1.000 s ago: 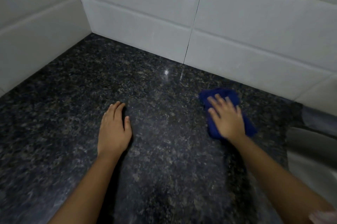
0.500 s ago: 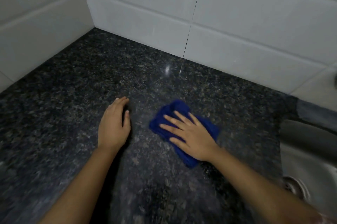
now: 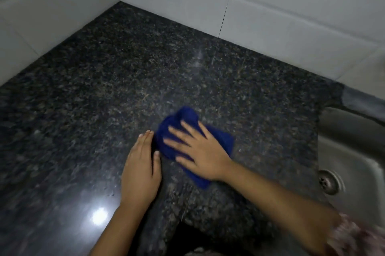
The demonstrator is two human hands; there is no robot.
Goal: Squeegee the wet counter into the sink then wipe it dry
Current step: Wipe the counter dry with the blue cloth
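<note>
Granite counter left of the sink is being wiped dry. A blue cloth is pressed flat under the right hand, fingers spread for wide contact. The left hand, fingers straight and together, is laid flat on the side away from the sink, probably as a brace.

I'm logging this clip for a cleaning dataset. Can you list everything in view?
Counter: one, dark speckled stone, fills most of the view.
Cloth: one, blue, on the counter near the centre.
Sink: one, grey metal, right edge.
Drain: one, metal, in the sink floor.
Wall tiles: several, white, behind and left of the counter.
Sleeve: one, pinkish, lower right.
Left hand: one, flat on the counter, just left of the cloth.
Right hand: one, fingers spread, pressing the cloth.
</note>
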